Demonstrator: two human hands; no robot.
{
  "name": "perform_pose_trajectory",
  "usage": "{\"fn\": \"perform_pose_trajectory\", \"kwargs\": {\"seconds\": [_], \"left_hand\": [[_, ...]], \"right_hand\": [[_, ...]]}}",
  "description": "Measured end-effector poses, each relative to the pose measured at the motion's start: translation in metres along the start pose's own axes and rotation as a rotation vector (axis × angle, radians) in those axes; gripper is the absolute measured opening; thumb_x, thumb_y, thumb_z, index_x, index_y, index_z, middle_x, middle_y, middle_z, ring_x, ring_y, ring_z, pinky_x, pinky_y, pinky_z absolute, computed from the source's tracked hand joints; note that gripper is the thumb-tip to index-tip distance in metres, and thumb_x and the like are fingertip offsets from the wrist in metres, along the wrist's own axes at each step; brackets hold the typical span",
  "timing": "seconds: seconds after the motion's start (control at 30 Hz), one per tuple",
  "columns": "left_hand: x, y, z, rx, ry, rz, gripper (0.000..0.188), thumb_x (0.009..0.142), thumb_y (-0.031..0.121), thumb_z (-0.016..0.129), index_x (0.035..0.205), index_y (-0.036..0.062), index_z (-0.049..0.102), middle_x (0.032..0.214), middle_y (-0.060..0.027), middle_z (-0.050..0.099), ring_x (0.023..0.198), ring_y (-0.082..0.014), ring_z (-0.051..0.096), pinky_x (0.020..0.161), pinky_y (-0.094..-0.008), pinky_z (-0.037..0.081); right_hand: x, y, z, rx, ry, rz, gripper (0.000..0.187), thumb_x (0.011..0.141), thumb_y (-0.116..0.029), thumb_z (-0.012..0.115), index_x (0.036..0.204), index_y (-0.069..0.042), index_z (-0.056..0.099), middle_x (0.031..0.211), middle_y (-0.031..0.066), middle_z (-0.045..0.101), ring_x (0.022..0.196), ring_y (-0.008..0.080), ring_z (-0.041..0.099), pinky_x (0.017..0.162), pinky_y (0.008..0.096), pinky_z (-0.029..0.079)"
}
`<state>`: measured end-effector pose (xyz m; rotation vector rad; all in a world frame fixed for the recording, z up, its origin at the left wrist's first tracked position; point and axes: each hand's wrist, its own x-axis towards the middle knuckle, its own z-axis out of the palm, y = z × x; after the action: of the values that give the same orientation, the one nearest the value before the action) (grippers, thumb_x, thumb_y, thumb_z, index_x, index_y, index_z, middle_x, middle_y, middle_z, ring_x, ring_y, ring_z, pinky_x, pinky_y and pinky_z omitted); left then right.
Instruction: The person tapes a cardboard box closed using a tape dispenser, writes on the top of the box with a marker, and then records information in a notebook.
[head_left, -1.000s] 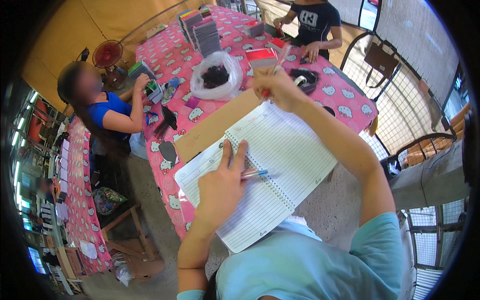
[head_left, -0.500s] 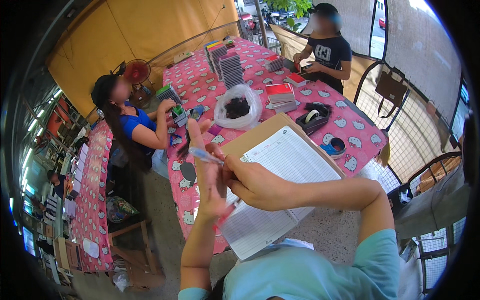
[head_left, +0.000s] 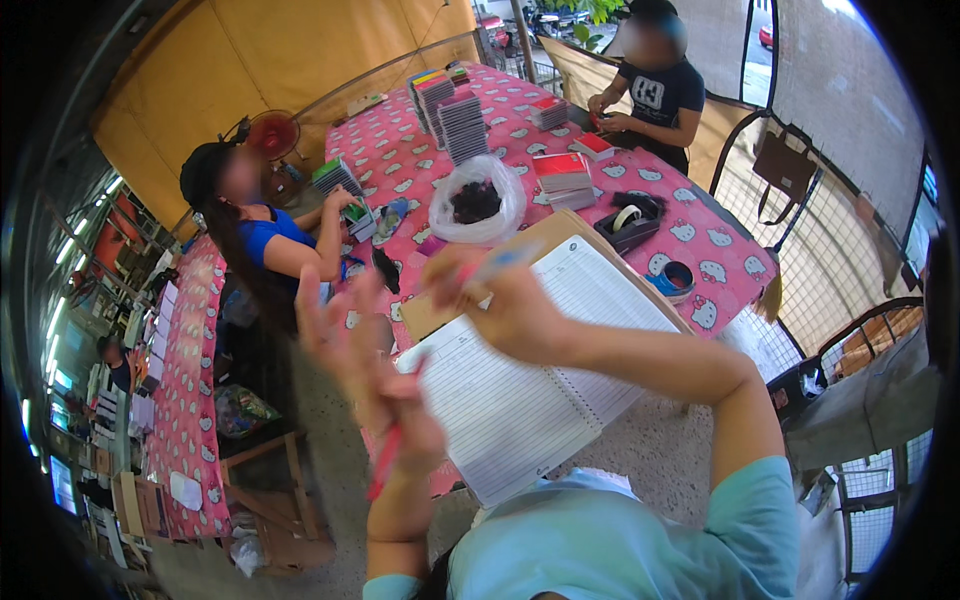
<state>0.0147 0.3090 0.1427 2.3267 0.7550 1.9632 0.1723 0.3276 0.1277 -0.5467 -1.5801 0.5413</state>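
Above the left page of a ruled spiral notebook (head_left: 520,400), my left hand (head_left: 375,385) is raised with its upper fingers stretched out. A slim red pen (head_left: 388,450) is tucked across that palm, held by the lower fingers. My right hand (head_left: 505,305) is closed around a clear pen (head_left: 505,258) with a bluish end, over the notebook's upper part. Both hands are smeared by motion and stand apart. The notebook lies open near my body, a little handwriting at the top of its pages.
Brown cardboard (head_left: 590,230) lies under the notebook. Beyond are a plastic bag (head_left: 478,205) of dark scraps, a tape dispenser (head_left: 630,228), a blue tape roll (head_left: 670,283) and stacked notebooks (head_left: 463,130) on the pink tablecloth (head_left: 720,255). Two people work at the left and far sides.
My hands have come apart. The right one moved up and away with the clear pen; the left shifted down and left, its red pen now showing more upright. The notebook is less covered.
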Motion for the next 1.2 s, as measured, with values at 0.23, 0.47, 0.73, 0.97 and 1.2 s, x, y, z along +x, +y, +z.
{"fn": "perform_pose_trajectory", "kwargs": {"seconds": [0.23, 0.47, 0.73, 0.97, 1.2], "left_hand": [[-0.009, -0.011, -0.028, 0.008, -0.527, -0.347, 0.026, 0.097, 0.027, 0.055, 0.111, 0.0074, 0.064, 0.066, -0.0046, 0.052, 0.053, -0.0123, 0.051, 0.049, -0.0275, 0.041], [-0.024, -0.02, 0.006, 0.001, -0.771, -0.141, 0.034, 0.085, 0.042, 0.065, 0.099, 0.0103, 0.065, 0.072, -0.0062, 0.05, 0.063, -0.0247, 0.053, 0.053, -0.0344, 0.042], [-0.041, -0.031, 0.013, 0.134, -0.879, -0.08, 0.027, 0.082, 0.033, 0.07, 0.092, 0.0094, 0.062, 0.076, -0.0073, 0.05, 0.057, -0.0263, 0.052, 0.05, -0.0378, 0.04], [-0.045, -0.025, 0.044, 0.246, -1.081, -0.043, 0.066, 0.076, 0.032, 0.074, 0.136, 0.0204, 0.05, 0.13, -0.0075, 0.056, 0.067, -0.0247, 0.066, 0.054, -0.034, 0.051], [-0.046, -0.029, 0.049, 0.249, -1.165, -0.083, 0.075, 0.078, 0.036, 0.071, 0.144, 0.0191, 0.039, 0.15, -0.0089, 0.038, 0.071, -0.0277, 0.069, 0.056, -0.0353, 0.054]], "right_hand": [[0.012, 0.05, -0.1, 0.492, 0.237, 0.653, 0.016, 0.089, -0.019, 0.068, 0.091, -0.006, 0.059, 0.067, 0.0053, 0.061, 0.055, 0.0114, 0.056, 0.048, 0.0257, 0.042], [0.009, 0.062, -0.083, 0.49, 0.259, 0.866, 0.021, 0.092, -0.025, 0.063, 0.091, -0.005, 0.061, 0.066, 0.0057, 0.061, 0.053, 0.011, 0.055, 0.049, 0.0251, 0.042], [-0.005, 0.1, -0.074, 0.202, 0.334, 0.659, 0.025, 0.086, -0.024, 0.072, 0.076, -0.007, 0.057, 0.059, 0.002, 0.06, 0.042, 0.0048, 0.046, 0.038, 0.0206, 0.033], [-0.006, 0.098, -0.077, 0.04, 0.304, 0.667, 0.026, 0.084, -0.022, 0.074, 0.075, -0.006, 0.057, 0.056, 0.0016, 0.059, 0.042, 0.0039, 0.045, 0.038, 0.0199, 0.03], [0.006, 0.081, -0.078, -0.103, 0.255, 0.664, 0.029, 0.086, -0.024, 0.073, 0.073, -0.006, 0.054, 0.055, 0.0023, 0.055, 0.044, 0.0049, 0.046, 0.039, 0.0221, 0.03]]}}
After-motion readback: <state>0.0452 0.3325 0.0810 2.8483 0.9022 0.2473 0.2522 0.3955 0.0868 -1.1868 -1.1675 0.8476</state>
